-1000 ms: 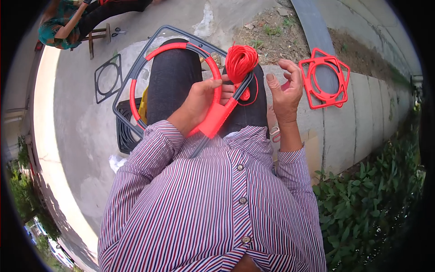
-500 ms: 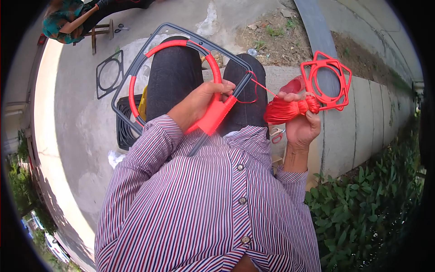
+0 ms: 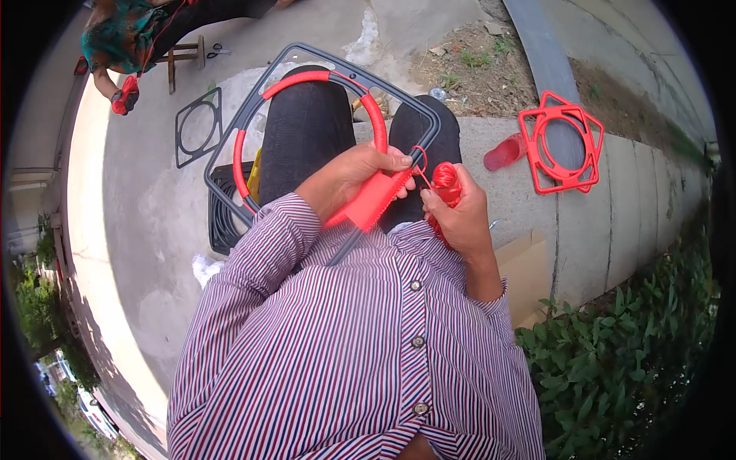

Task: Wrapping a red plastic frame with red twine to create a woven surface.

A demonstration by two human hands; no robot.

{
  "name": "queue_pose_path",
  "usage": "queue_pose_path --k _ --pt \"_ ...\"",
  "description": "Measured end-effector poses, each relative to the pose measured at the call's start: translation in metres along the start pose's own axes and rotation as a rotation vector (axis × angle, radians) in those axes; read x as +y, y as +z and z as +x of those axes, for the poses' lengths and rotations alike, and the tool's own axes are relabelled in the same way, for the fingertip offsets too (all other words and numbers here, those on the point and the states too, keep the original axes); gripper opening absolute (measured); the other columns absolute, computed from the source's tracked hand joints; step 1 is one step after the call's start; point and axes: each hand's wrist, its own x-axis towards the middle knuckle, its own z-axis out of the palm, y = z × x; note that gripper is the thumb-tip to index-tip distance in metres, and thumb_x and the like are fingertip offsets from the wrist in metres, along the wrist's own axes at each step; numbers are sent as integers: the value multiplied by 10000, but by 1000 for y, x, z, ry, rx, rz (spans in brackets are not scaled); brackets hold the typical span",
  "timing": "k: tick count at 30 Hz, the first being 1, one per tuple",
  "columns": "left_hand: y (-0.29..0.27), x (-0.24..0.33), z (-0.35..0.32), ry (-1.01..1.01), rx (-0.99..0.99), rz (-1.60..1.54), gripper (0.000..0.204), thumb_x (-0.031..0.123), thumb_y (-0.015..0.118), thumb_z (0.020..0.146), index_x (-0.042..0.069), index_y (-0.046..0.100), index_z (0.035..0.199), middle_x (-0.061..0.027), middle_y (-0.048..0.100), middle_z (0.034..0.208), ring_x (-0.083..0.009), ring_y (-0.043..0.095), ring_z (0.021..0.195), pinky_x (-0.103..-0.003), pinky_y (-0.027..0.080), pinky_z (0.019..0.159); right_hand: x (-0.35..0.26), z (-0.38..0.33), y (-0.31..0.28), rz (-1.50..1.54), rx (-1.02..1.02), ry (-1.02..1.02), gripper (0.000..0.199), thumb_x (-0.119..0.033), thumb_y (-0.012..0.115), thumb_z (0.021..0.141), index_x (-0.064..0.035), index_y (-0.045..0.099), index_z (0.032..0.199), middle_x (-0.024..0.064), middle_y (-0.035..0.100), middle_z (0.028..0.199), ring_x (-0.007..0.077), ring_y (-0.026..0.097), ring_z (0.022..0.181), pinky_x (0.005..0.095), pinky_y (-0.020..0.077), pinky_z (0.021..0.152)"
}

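Observation:
A dark grey square frame (image 3: 337, 64) with an inner ring (image 3: 376, 115) rests across my lap. Red cord covers stretches of the ring, and a broad red woven section (image 3: 369, 202) joins ring and frame near me. My left hand (image 3: 349, 175) grips the ring and frame beside this section, thumb on top, fingertips partly hidden underneath. Close by on the right, my right hand (image 3: 464, 216) is closed around a bundle of red cord (image 3: 446, 182). A red strand runs from the bundle to a small loop around the frame bar by my left thumb.
Right of me, red frames (image 3: 539, 182) lie on the concrete beside a translucent red cup (image 3: 504, 152). Dark frames (image 3: 220, 211) are stacked by my left leg; another dark frame (image 3: 179, 136) lies farther out. Another person (image 3: 123, 38) sits at upper left near a stool and scissors (image 3: 220, 50).
My right hand has brought the cord bundle leftward, close to the frame, and the strand has shortened into a loop round the bar. The other person's arm has swung downward, holding red cord.

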Motion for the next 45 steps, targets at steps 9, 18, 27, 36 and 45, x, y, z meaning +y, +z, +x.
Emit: queue_pose_path --k 9,18,27,36,45 --pt "1 0 4 59 58 -86 212 71 653 847 -78 555 962 -182 632 794 -221 669 607 -309 597 503 -12 -34 -42 144 -64 -60 141 -12 629 783 -32 513 859 61 569 720 165 555 622 288 463 652" --pt "-16 4 3 29 1 -87 152 34 620 840 -81 545 905 -184 613 738 -255 658 633 -334 604 532 69 -57 -222 966 593 -241 120 -152 521 954 -41 561 976 107 611 844 249 602 777 390 528 688" --pt "-7 6 -18 26 -15 -190 128 43 632 844 -57 557 868 -194 620 733 -258 654 606 -345 586 506 -10 14 -23 -564 -420 23 721 -214 741 753 29 430 1356 96 650 959 165 626 930 314 470 869" --pt "3 0 -9 7 -95 -69 152 60 662 830 -37 572 905 -171 641 753 -244 663 584 -338 591 544 -7 82 5 420 -180 -342 927 -57 650 729 -27 133 1498 113 596 1117 169 595 1006 286 463 921" --pt "1 0 -1 1 -36 -8 165 83 665 838 -38 578 908 -173 641 771 -236 661 583 -334 590 545 -33 74 -2 113 244 -318 250 -25 662 800 -8 631 1048 44 620 980 138 598 870 277 488 777"
